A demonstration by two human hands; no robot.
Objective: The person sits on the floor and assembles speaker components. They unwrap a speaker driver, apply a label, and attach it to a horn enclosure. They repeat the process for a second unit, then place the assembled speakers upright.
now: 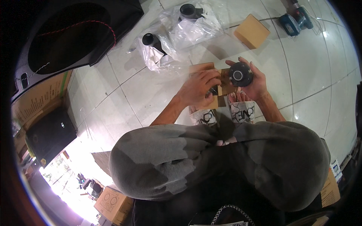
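Note:
In my right hand, a black round speaker driver is held with its ringed face up, fingers and thumb around its rim. To its left lies an opened small cardboard box with its flaps spread. Over that box is my left hand, its fingers bent down into the opening. Something dark shows beneath those fingers, but its kind is hidden. Both hands are above the tiled floor, just past my sandalled feet.
A closed cardboard box sits beyond my right hand. Two black flared tubes lie in clear plastic bags. At far right is a cordless drill. A large black speaker cabinet with a red-black wire stands at left.

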